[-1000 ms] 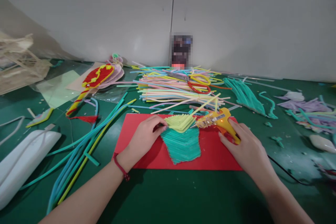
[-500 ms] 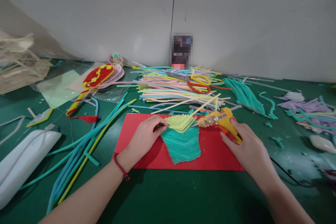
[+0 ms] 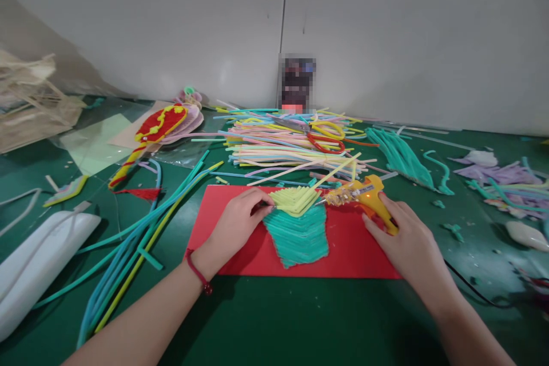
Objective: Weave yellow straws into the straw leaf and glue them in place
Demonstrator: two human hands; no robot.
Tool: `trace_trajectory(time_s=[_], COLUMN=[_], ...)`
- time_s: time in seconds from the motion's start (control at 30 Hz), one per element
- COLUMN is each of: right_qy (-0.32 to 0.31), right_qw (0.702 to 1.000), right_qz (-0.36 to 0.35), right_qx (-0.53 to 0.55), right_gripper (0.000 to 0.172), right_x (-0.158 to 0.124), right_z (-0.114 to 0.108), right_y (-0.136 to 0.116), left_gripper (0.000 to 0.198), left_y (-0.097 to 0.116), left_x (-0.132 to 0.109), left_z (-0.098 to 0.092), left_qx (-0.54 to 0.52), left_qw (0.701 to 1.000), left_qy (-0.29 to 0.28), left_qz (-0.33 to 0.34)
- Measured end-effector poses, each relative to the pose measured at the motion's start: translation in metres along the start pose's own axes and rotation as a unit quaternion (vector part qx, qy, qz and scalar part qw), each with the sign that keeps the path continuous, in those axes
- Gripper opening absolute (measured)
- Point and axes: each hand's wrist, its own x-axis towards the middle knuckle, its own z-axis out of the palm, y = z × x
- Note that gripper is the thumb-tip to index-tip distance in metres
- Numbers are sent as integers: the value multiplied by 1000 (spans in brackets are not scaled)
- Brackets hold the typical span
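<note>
A red sheet (image 3: 351, 251) lies on the green table in front of me. On it sits a woven piece of teal strips (image 3: 298, 237) topped by a yellow chevron of strips (image 3: 294, 200). My left hand (image 3: 234, 226) rests on the sheet, its fingertips pressed on the left edge of the yellow strips. My right hand (image 3: 405, 240) grips the handle of a yellow glue gun (image 3: 364, 194). The gun's nozzle points left, close to the right edge of the yellow strips.
A heap of colourful strips (image 3: 283, 143) with red and yellow scissors (image 3: 326, 137) lies behind the sheet. Long teal and yellow strips (image 3: 141, 229) trail at left beside a white object (image 3: 38, 263). Teal strips (image 3: 401, 157) and purple scraps (image 3: 501, 171) lie right. A black cord (image 3: 472, 286) runs from the gun.
The glue gun and my right hand have drawn slightly to the right, away from the yellow strips. My left hand has stayed in place.
</note>
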Motion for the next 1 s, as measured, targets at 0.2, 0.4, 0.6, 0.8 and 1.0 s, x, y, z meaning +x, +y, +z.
trace_trajectory(time_s=[0.2,0.4,0.6,0.8,1.0], right_qy=[-6,3,5,9,1], right_qw=[1000,1000,1000,1000,1000], right_qz=[7,1,8,8,17], right_qx=[-2,-2,-7,-9,-4], right_gripper=[48,47,48,48,49], right_x=[1,1,2,2,3], right_z=[0,1,2,2,3], right_y=[2,3,6,8,9], left_gripper=[9,8,10,10,9], left_y=[-1,1,1,0,1], left_x=[1,0,0,0,0], left_z=[0,-1,-1,-1,-1], left_qx=[3,7,0,-2,-1], left_qw=[1000,1000,1000,1000,1000], left_qy=[-1,0,-1,-3,-5], left_qz=[-1,1,0,-1,-1])
